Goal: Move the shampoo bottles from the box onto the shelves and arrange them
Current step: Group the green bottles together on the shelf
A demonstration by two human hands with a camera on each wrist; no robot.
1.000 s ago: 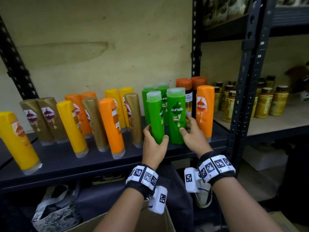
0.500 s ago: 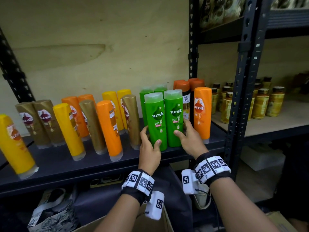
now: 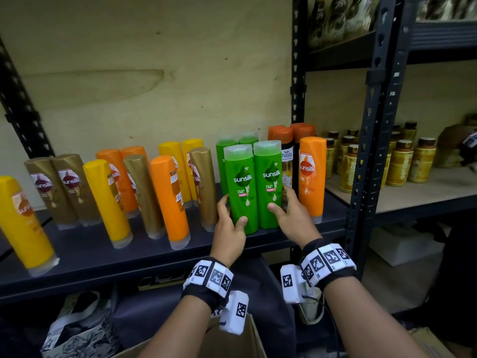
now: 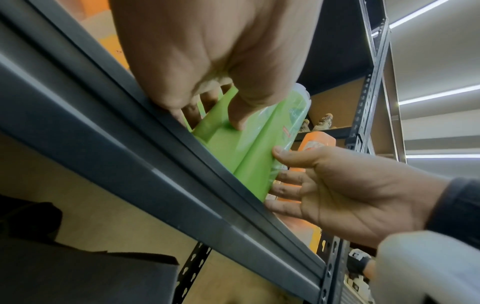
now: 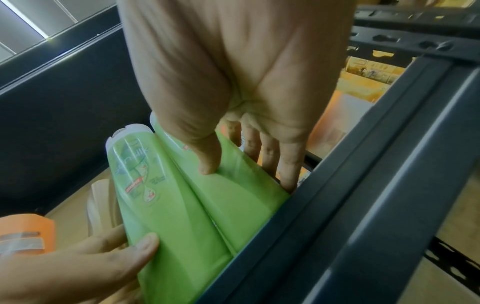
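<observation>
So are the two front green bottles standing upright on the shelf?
Yes. Both green bottles stand upright, caps up, on the shelf.

- Amber jars (image 3: pixel 398 161) with dark lids stand in rows on the pale shelf board (image 3: pixel 423 188) at 3 o'clock.
- A patterned bag (image 3: pixel 77 329), perhaps paper, sits at 7 o'clock.

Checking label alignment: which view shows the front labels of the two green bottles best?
The head view: both green bottles face the camera, labels readable. The left wrist view shows mostly bare lower bodies. The right wrist view shows one label, slanted and blurred.
</observation>
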